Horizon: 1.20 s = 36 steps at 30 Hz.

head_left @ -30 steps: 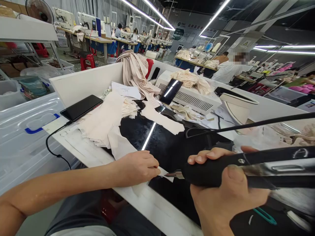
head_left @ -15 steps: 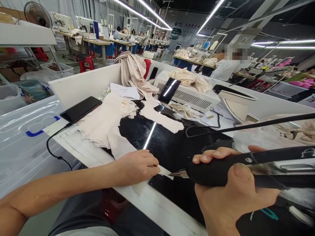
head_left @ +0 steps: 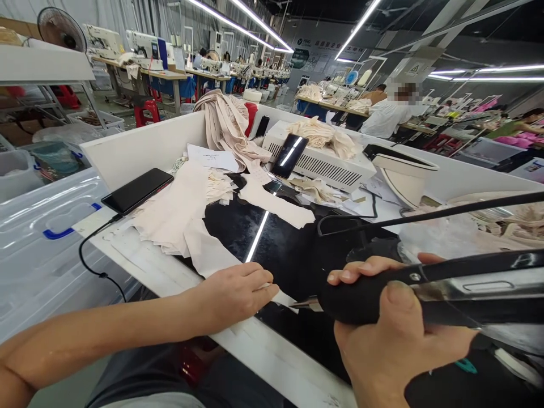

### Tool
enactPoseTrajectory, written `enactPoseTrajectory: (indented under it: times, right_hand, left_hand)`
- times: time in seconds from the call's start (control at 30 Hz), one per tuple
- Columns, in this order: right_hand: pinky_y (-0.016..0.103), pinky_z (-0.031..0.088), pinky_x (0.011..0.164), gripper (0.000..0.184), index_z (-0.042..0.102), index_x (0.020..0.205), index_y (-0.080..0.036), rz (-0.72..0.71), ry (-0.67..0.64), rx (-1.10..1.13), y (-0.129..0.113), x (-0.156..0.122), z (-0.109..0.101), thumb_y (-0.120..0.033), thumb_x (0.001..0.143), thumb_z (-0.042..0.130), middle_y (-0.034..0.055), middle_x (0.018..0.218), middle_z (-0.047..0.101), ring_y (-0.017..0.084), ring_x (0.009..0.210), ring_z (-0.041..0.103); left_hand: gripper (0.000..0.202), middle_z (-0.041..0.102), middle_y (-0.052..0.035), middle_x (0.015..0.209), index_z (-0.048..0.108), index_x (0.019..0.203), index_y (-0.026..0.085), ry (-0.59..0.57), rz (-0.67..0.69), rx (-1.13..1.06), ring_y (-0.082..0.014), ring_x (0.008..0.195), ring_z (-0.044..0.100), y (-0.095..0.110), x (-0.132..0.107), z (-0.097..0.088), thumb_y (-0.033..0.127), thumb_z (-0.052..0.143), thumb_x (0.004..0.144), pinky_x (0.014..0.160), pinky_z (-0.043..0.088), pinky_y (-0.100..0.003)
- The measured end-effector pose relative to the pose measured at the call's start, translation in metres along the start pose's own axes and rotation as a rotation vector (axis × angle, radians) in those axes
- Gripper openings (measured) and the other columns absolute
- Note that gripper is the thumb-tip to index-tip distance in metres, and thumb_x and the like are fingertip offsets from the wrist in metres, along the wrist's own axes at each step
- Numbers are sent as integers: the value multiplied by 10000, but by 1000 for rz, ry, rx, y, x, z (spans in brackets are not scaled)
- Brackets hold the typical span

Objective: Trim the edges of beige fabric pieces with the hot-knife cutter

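Note:
My left hand (head_left: 236,297) lies at the near edge of the black work surface (head_left: 293,249), its fingers closed and pressing on a cream fabric piece (head_left: 212,252). The piece shows on both sides of the hand. My right hand (head_left: 399,345) is wrapped round a black handheld tool (head_left: 355,297) with a silver side plate. Its narrow metal tip (head_left: 308,305) points left and is at the fabric's right end; I cannot tell whether it touches. Left of centre lies a stack of cream fabric pieces (head_left: 170,212), and a lone cut piece (head_left: 276,204) lies farther back.
A phone (head_left: 138,190) with a cable lies at left, another phone (head_left: 289,156) leans on a white vented box (head_left: 323,164). A black cable (head_left: 446,211) crosses at right. White panels (head_left: 148,144) border the table. A clear plastic bin (head_left: 46,243) stands at left.
The view has shifted slightly. My left hand stays on the fabric with its fingers a little straighter, and the tool's tip remains at the fabric's end.

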State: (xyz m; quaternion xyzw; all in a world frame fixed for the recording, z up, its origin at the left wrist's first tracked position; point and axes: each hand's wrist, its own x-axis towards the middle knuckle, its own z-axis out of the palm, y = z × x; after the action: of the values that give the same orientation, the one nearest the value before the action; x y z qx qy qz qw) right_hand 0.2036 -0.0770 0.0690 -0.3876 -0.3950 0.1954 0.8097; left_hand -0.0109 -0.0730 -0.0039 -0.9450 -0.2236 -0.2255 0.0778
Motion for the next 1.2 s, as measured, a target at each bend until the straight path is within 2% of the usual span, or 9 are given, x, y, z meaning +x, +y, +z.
enactPoseTrajectory:
  times: [0.13,0.27,0.4,0.63,0.8,0.9,0.97,1.1,1.2]
  right_hand:
    - [372,649,459,580,778,1169,-316,-26,22,-16,-3,-2,-3,-409,699,1105,-109,734,712,226,549,673]
    - [371,635,461,566,770,1157,-324,-57,13,-28,-7,-4,1,-407,710,1107,-110,717,719,229,538,656]
    - [370,646,461,562,769,1153,-318,-86,10,-33,-9,-6,5,-422,725,1118,-101,701,724,228,536,652]
    - [381,680,471,542,767,1184,-317,-89,13,-35,-7,-7,4,-402,764,1098,-96,745,732,228,566,683]
    - [371,662,455,553,754,1158,-312,-95,8,-35,-8,-8,4,-417,751,1114,-100,724,721,210,525,639]
    - [374,662,457,576,748,1175,-311,-87,10,-25,-9,-8,5,-433,761,1129,-97,742,722,215,543,657]
    - [376,661,460,570,755,1172,-315,-81,14,-19,-9,-9,6,-421,756,1131,-98,741,727,220,549,664]
    - [388,657,457,543,788,1161,-331,-70,30,-26,-9,-9,6,-403,728,1107,-99,730,735,235,554,666]
    - [384,659,449,545,795,1154,-332,-61,37,-27,-9,-8,5,-392,710,1105,-109,723,721,229,543,664]
  left_hand:
    - [316,860,-149,1320,773,1422,94,-110,-82,-46,-250,1166,841,8,-2,-7,-49,603,1197,1067,726,-334]
    - [346,839,-121,1313,764,1338,158,-176,-150,-94,-256,1191,830,7,-3,-6,-90,688,1109,1103,707,-341]
    - [375,832,-117,1324,756,1336,185,-156,-137,-147,-266,1209,818,0,-6,0,-84,723,1076,1109,705,-361]
    - [274,832,-112,1317,751,1233,180,-139,-137,-188,-247,1169,818,-5,-9,1,-64,726,1110,1057,710,-348]
    - [241,816,-84,1241,743,1174,195,-175,-130,-144,-232,1077,790,-7,-6,1,-44,730,1142,937,657,-335]
    - [161,763,-51,1062,748,1120,187,-144,-47,-36,-231,943,738,-5,0,6,136,750,1273,835,615,-355]
    - [254,722,-31,976,764,1134,177,-113,1,32,-239,893,706,0,4,10,342,778,1326,801,594,-371]
    - [489,727,-40,1006,778,1239,164,-108,-42,78,-256,913,701,13,8,10,643,873,1247,827,589,-379]
    - [534,753,-61,1077,781,1264,158,-104,-68,80,-265,956,710,19,7,8,679,892,1221,862,601,-385]
